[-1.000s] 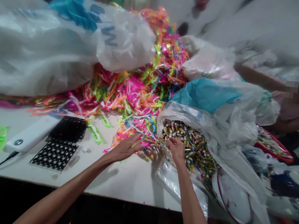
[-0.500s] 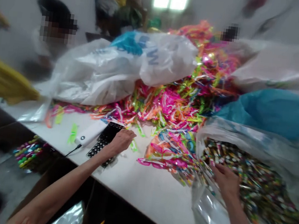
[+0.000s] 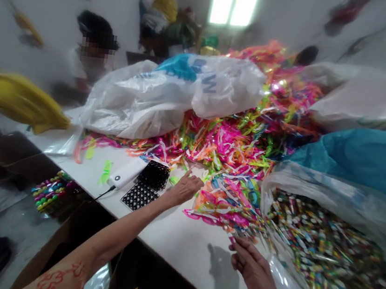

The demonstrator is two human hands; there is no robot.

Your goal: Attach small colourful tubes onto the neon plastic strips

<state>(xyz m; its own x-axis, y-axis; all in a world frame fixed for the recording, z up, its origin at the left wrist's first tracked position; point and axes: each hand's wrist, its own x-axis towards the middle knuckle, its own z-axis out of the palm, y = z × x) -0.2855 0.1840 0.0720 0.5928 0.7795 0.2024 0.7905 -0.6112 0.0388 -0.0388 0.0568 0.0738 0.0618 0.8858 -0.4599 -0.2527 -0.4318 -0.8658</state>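
The right hand point(image 3: 254, 268) has its thumb and fingers pinched together on a small pink-tipped piece point(image 3: 232, 240), above the desk point(image 3: 191, 245) and beside the heaped plastic bag point(image 3: 327, 255). The left hand's point(image 3: 185, 190) fingers are curled beside the colourful plastic glasses point(image 3: 215, 208); whether they grip anything, I cannot tell.

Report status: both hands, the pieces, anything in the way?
Left hand beside bright pile, grip unclear. Right hand over table, seemingly pinching small pink piece. Open bag of parts crowds its right.
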